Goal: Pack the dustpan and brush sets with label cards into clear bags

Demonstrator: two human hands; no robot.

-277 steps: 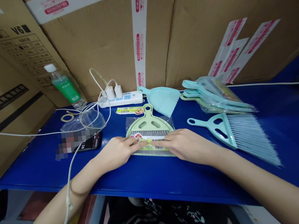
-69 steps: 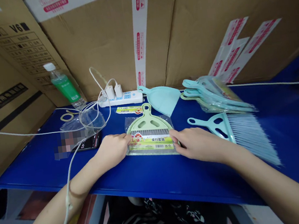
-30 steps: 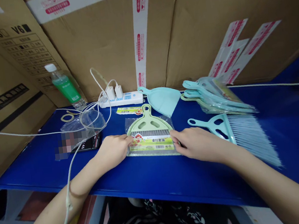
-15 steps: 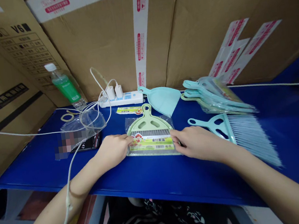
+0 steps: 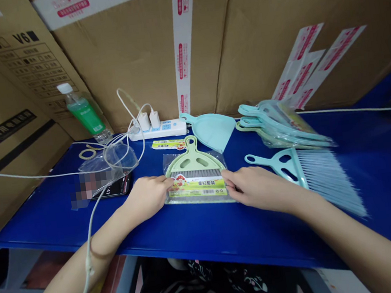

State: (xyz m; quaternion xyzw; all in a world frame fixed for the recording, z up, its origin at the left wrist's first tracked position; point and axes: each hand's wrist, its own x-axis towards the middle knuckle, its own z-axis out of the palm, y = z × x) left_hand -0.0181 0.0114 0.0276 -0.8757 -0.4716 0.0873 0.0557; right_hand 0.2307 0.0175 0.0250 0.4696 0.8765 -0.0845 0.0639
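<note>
A bagged green dustpan and brush set point(image 5: 195, 171) with a yellow-green label lies flat on the blue table point(image 5: 198, 227) in front of me. My left hand point(image 5: 150, 196) pinches the bag's left edge with curled fingers. My right hand point(image 5: 253, 184) grips the bag's right edge, fingers closed on the plastic. A loose light-blue brush point(image 5: 309, 173) lies to the right of my right hand, and a light-blue dustpan point(image 5: 212, 131) lies behind the bag.
A stack of bagged sets point(image 5: 282, 126) sits at the back right. A power strip point(image 5: 159, 128) with chargers, a green-labelled bottle point(image 5: 84, 113), empty clear bags point(image 5: 111, 159), a phone point(image 5: 115, 188) and a loose label point(image 5: 169, 144) lie left and behind. Cardboard boxes point(image 5: 141, 53) wall the table.
My hands slid from the middle of the label out to the bag's two side edges; over the last second they have stayed there almost still.
</note>
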